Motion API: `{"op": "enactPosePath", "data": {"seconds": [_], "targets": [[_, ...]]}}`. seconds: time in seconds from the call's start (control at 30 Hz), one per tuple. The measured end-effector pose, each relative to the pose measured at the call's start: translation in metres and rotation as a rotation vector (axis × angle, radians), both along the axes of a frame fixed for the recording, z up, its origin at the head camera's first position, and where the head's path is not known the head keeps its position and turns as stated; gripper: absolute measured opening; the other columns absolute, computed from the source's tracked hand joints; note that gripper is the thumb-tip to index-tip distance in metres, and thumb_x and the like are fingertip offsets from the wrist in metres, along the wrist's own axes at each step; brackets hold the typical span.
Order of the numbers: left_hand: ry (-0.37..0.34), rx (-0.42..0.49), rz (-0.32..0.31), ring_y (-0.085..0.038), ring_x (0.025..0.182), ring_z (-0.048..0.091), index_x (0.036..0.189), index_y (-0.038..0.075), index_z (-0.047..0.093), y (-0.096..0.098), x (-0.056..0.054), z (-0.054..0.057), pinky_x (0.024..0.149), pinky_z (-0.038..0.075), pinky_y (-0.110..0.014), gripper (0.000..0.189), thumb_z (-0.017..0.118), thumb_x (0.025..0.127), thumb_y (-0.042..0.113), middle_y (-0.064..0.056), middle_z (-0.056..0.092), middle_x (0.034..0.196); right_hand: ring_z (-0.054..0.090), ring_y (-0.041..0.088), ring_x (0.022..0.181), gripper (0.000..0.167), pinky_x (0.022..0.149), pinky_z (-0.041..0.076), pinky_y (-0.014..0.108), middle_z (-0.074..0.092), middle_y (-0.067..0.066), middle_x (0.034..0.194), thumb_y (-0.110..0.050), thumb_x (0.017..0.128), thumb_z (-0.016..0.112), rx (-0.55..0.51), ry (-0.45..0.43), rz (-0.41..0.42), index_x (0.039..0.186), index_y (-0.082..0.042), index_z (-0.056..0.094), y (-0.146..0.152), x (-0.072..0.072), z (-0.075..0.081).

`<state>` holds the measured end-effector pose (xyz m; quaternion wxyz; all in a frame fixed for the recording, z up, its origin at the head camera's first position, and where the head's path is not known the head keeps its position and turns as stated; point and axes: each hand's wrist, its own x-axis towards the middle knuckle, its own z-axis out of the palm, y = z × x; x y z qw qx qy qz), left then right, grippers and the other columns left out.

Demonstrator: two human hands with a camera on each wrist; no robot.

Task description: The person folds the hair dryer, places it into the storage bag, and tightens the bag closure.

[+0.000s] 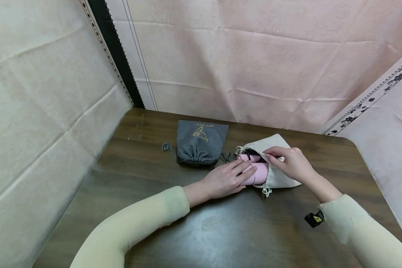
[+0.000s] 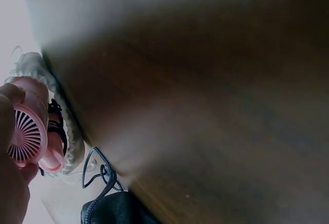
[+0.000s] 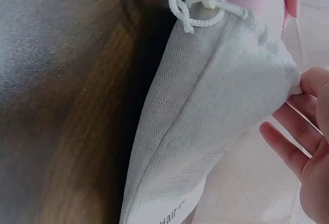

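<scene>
A pink hair dryer (image 1: 260,173) lies partly inside a white drawstring bag (image 1: 281,179), at the right of the table. My left hand (image 1: 225,180) holds the dryer's exposed end, fingers over its top. In the left wrist view, the round slatted vent of the hair dryer (image 2: 28,136) faces the camera, with a pink handle and black cord beside it. Thumb and finger of my right hand (image 1: 290,162) pinch the rim of the bag's mouth. From the right wrist, the cloth bag (image 3: 205,95) shows white cord loops and printed "Hair" lettering. The dryer's inner part is hidden in the bag.
A dark grey drawstring bag (image 1: 201,143) with a gold drawing lies left of the white one, its cord (image 1: 167,146) trailing out. Pale cloth (image 1: 254,67) hangs behind the brown wooden table (image 1: 147,160) and along both sides.
</scene>
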<state>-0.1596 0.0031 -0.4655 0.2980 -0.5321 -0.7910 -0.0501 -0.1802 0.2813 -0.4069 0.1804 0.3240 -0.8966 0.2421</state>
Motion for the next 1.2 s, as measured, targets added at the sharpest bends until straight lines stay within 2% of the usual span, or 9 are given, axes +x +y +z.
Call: {"op": "enactPosePath", "data": {"seconds": [0.3, 0.5, 0.63, 0.77, 1.0, 1.2], "targets": [[-0.058, -0.038, 0.041, -0.032, 0.133, 0.062, 0.152, 0.007, 0.057, 0.003, -0.001, 0.007, 0.117, 0.047, -0.037, 0.067, 0.077, 0.098, 0.039, -0.016, 0.060, 0.151, 0.071, 0.009, 0.074, 0.023, 0.063, 0.054, 0.030, 0.082, -0.001, 0.094, 0.004, 0.087, 0.081, 0.005, 0.019, 0.024, 0.104, -0.011, 0.083, -0.004, 0.001, -0.001], [-0.075, -0.050, 0.032, -0.032, 0.133, 0.061, 0.151, 0.005, 0.056, 0.012, -0.003, 0.010, 0.118, 0.046, -0.037, 0.067, 0.078, 0.098, 0.039, -0.017, 0.060, 0.150, 0.069, 0.008, 0.074, 0.023, 0.062, 0.054, 0.034, 0.081, 0.001, 0.093, 0.003, 0.088, 0.080, -0.011, -0.010, 0.026, 0.105, -0.013, 0.083, -0.007, 0.001, 0.003], [-0.083, -0.076, 0.043, -0.031, 0.135, 0.060, 0.152, 0.005, 0.055, 0.014, -0.005, 0.009, 0.119, 0.045, -0.037, 0.068, 0.076, 0.099, 0.041, -0.016, 0.059, 0.151, 0.068, 0.008, 0.074, 0.021, 0.062, 0.051, 0.027, 0.082, 0.000, 0.094, 0.002, 0.090, 0.081, -0.010, -0.030, 0.010, 0.105, -0.012, 0.083, -0.006, 0.002, 0.003], [-0.125, -0.101, 0.065, -0.030, 0.137, 0.059, 0.154, 0.006, 0.054, 0.015, -0.007, 0.009, 0.119, 0.045, -0.035, 0.071, 0.077, 0.098, 0.042, -0.016, 0.058, 0.153, 0.069, 0.008, 0.075, 0.019, 0.062, 0.050, 0.024, 0.082, -0.002, 0.096, 0.001, 0.091, 0.081, -0.003, -0.042, -0.005, 0.105, -0.012, 0.083, -0.006, 0.002, 0.002], [-0.215, -0.137, 0.118, -0.028, 0.141, 0.057, 0.158, 0.006, 0.049, 0.019, -0.008, 0.006, 0.116, 0.047, -0.034, 0.081, 0.081, 0.094, 0.045, -0.014, 0.056, 0.155, 0.072, 0.010, 0.078, 0.020, 0.063, 0.056, 0.036, 0.082, -0.001, 0.096, 0.002, 0.090, 0.080, -0.004, -0.046, 0.011, 0.104, -0.012, 0.083, -0.005, 0.002, -0.001], [-0.296, -0.167, 0.156, -0.029, 0.143, 0.055, 0.162, 0.005, 0.043, 0.018, -0.006, 0.003, 0.111, 0.053, -0.035, 0.087, 0.079, 0.095, 0.046, -0.014, 0.052, 0.159, 0.073, 0.011, 0.079, 0.021, 0.066, 0.055, 0.030, 0.081, -0.003, 0.096, 0.003, 0.090, 0.080, 0.009, -0.045, 0.018, 0.104, -0.012, 0.083, -0.004, 0.001, -0.003]]}}
